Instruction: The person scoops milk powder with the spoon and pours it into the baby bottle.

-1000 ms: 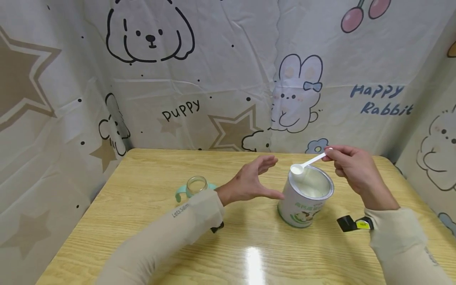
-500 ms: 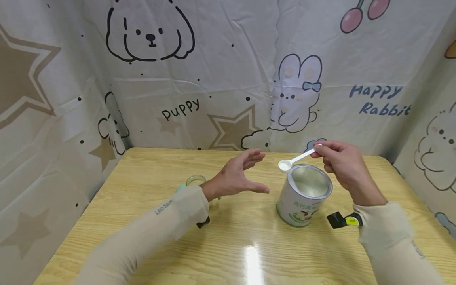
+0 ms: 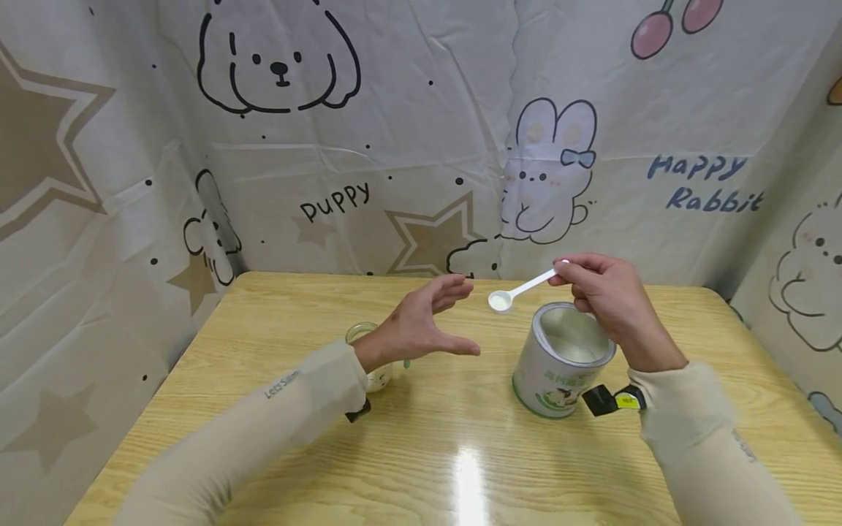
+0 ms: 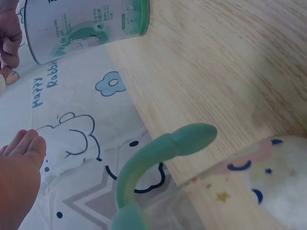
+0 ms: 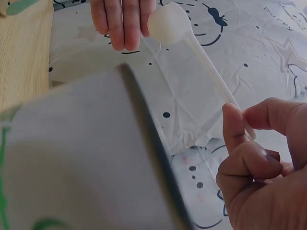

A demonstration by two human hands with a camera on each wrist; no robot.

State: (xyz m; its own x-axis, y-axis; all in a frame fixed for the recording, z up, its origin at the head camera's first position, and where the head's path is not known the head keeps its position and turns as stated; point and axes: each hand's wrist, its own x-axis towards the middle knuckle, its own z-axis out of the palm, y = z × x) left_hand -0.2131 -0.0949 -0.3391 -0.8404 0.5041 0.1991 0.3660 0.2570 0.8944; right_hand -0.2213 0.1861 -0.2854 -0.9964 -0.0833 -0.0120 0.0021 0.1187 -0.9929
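Note:
My right hand (image 3: 605,299) pinches the handle end of a white measuring scoop (image 3: 500,301) between thumb and forefinger. The scoop's bowl holds white powder and hangs above the table, left of the open milk powder can (image 3: 555,380). Pale powder shows inside the can. My left hand (image 3: 421,321) is held in the air with fingers extended and thumb apart, holding nothing; the scoop bowl is just right of its fingertips. Behind the left wrist stands a baby bottle (image 3: 380,378) without a lid, partly hidden by the forearm. Its mint-green handle (image 4: 153,158) shows in the left wrist view.
Everything stands on a wooden table (image 3: 421,467). A printed cloth curtain (image 3: 408,146) hangs right behind its back edge and along both sides. Each wrist wears a strap with a small black camera (image 3: 598,400).
My right hand has carried the scoop leftward from over the can's mouth to beyond its left rim. My left hand has drawn back to the left, covering more of the bottle. The can stays put.

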